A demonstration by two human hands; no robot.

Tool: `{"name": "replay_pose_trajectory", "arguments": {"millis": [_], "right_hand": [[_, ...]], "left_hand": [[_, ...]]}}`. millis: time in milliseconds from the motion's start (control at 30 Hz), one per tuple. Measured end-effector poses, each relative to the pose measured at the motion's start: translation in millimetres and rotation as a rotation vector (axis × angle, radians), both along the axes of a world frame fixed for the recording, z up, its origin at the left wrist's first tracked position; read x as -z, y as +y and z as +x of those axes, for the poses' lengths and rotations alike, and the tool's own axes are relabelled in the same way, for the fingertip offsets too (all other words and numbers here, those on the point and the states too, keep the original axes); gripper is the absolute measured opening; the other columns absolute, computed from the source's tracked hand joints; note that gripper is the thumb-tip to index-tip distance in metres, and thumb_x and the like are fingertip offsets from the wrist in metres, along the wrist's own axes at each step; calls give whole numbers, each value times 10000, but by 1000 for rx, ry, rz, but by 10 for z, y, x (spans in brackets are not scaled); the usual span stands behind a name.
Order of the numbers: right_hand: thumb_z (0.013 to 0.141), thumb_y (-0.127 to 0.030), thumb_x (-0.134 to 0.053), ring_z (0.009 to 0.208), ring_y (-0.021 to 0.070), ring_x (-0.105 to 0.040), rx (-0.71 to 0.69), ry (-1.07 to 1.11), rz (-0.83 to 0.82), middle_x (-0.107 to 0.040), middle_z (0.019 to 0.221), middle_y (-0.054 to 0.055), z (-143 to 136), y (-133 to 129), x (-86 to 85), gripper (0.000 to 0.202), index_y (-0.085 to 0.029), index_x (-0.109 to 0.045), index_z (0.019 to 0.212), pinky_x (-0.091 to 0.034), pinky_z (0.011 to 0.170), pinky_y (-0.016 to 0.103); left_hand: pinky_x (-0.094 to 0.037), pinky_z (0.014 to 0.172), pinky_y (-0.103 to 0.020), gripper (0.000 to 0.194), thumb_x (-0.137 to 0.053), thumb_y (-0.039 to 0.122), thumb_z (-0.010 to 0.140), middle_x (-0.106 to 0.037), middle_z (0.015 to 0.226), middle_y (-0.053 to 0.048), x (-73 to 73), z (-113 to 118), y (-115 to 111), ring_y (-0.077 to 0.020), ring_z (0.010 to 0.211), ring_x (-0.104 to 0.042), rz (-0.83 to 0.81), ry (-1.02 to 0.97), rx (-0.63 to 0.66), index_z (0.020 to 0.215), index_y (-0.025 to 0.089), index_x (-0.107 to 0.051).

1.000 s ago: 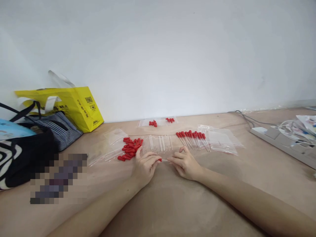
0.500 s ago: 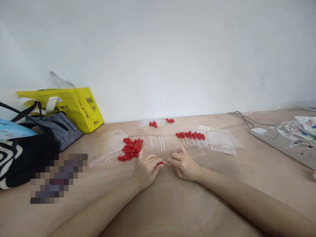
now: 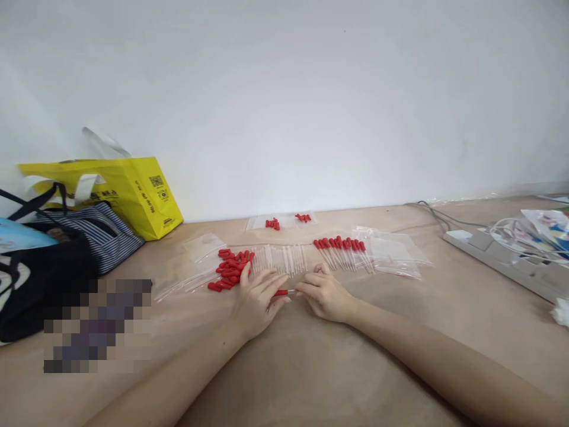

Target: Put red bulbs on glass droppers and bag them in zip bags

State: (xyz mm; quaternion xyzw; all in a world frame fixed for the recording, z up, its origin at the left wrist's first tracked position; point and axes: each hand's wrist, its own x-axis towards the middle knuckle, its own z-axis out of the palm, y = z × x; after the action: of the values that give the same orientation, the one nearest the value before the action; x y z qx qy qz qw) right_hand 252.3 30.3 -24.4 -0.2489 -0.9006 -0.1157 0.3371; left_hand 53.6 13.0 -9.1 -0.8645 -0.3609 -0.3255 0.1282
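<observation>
My right hand (image 3: 326, 295) is closed, pinching the clear tube of a dropper whose red rubber bulb (image 3: 281, 292) points left. My left hand (image 3: 259, 303) is open, its thumb and fingers apart around the bulb, and the bulb's far end is hidden behind it. Just beyond the left hand lies a pile of loose red bulbs (image 3: 230, 270). A row of clear tubes (image 3: 282, 259) lies past the gap between my hands. Beyond my right hand, several droppers with red bulbs (image 3: 338, 243) lie side by side.
Clear zip bags lie at the left (image 3: 191, 279) and right (image 3: 400, 255). Another bag with red bulbs (image 3: 272, 225) is near the wall. A yellow bag (image 3: 164, 201) and a striped pouch (image 3: 113, 237) stand at left. A white power strip (image 3: 502, 261) with cables lies at right.
My left thumb and fingers have opened away from the red bulb, so more of it shows. The right hand keeps its pinch on the tube. The view has shifted slightly.
</observation>
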Motion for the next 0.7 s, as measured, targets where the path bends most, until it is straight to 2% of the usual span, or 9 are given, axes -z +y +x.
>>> {"name": "replay_pose_trajectory", "arguments": {"millis": [100, 200, 333, 533, 700], "right_hand": [[834, -178, -395, 666, 127, -407, 29, 20, 30, -528, 644, 17, 38, -7, -16, 210, -156, -601, 802, -229, 743, 320], [831, -193, -410, 688, 138, -396, 34, 24, 54, -520, 632, 16, 58, -18, -11, 194, -159, -601, 821, -234, 751, 333], [833, -163, -380, 694, 144, -386, 4, 15, 37, -506, 641, 28, 33, -51, -1, 216, -144, -595, 824, -260, 732, 330], [827, -145, -361, 664, 144, -368, -46, 47, -18, -472, 626, 36, -11, -93, 3, 229, -126, -588, 805, -288, 672, 302], [819, -132, -370, 676, 144, -370, -65, 34, -29, -483, 630, 35, 8, -53, 18, 223, -124, -592, 805, -284, 693, 303]], "left_hand": [[-57, 1003, -544, 254, -505, 349, 804, -644, 1017, -21, -7, -43, 19, -241, 994, -537, 70, 2, -16, 1019, 235, -577], [-39, 1008, -537, 182, -502, 323, 811, -685, 855, 5, -14, -20, 1, -203, 890, -583, 64, 3, 27, 939, 245, -606], [-33, 1007, -523, 120, -501, 264, 813, -670, 662, 40, -32, 58, -50, -143, 722, -601, 8, -32, 40, 794, 231, -615], [-101, 1002, -483, 125, -505, 241, 795, -651, 618, 57, -62, 94, -95, -121, 662, -585, -50, -79, 36, 710, 212, -592], [-125, 994, -472, 130, -497, 247, 799, -656, 629, 52, -54, 90, -93, -131, 673, -579, -110, -69, 44, 715, 217, -593]]}}
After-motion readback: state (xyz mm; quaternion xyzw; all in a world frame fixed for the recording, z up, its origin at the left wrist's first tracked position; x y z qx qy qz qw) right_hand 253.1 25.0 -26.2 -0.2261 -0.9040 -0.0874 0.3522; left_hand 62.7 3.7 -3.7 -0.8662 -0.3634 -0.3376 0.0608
